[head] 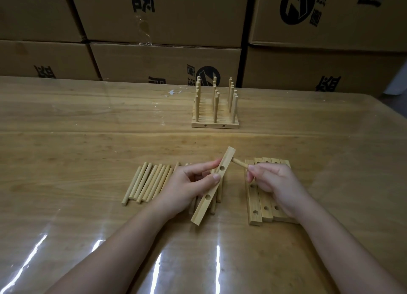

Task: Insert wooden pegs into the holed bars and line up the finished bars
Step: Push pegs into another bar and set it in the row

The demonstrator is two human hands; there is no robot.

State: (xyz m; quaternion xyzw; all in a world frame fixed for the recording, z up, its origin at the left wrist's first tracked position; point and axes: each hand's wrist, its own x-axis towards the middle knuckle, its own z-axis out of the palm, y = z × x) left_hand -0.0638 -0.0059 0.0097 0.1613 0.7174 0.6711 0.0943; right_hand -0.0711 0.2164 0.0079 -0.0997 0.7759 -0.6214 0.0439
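Stacked cardboard boxes back a glossy wooden table where two hands bring a peg to a holed bar.

Farthest back on the table, the finished bars sit side by side in a block with their pegs standing upright. Nearer, a row of loose pegs lies flat on the left and a row of empty bars lies flat on the right, partly under the right hand. Between them the left hand holds one bar tilted above the table, thumb pressed on its holed face and fingers curled behind. The right hand's fingertips pinch a single peg, whose far end meets the bar's upper part; whether it sits in a hole cannot be told.
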